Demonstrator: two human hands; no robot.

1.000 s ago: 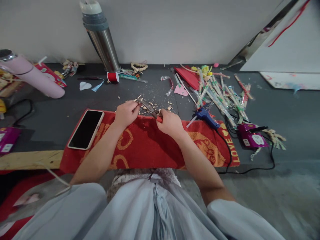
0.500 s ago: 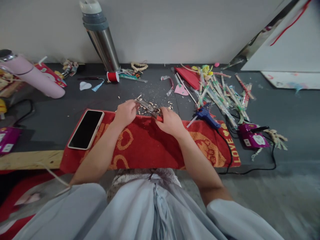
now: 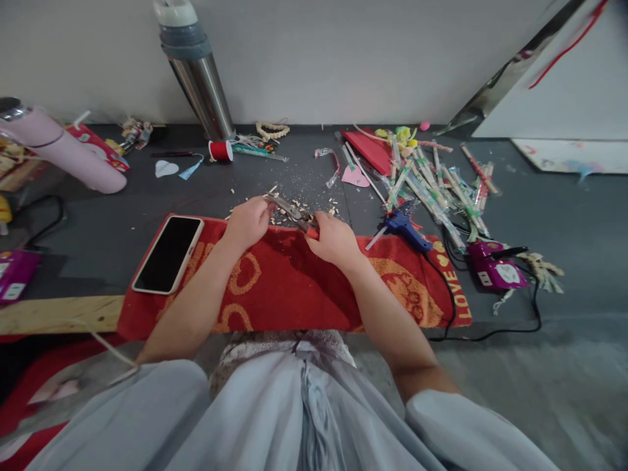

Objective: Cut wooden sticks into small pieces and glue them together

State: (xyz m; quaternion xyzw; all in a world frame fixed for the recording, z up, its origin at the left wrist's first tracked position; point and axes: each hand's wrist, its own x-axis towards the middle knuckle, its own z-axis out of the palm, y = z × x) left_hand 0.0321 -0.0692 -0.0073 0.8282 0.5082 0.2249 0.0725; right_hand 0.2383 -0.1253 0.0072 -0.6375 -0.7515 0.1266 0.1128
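Note:
My right hand point(image 3: 336, 241) is closed around the red handles of a pair of pliers point(image 3: 289, 209), whose metal jaws point left. At the jaw tips the fingers of my left hand point(image 3: 248, 220) are pinched together. A small pale stick point(image 3: 273, 190) pokes out there, held between those fingers, its rest hidden. Pale chips point(image 3: 287, 219) lie scattered on the table just beyond and beneath the pliers. Both hands are above the far edge of a red towel point(image 3: 299, 288) with orange patterns.
On the towel's left lies a phone point(image 3: 169, 254). To the right are a blue glue gun point(image 3: 407, 227) with a black cord, wrapped sticks point(image 3: 432, 180) and a purple box point(image 3: 495, 265). Behind stand a steel flask point(image 3: 203, 85), a red thread spool point(image 3: 220, 151) and a pink bottle point(image 3: 69, 154).
Both hands and the pliers keep almost the same position. The whole view has shifted very slightly.

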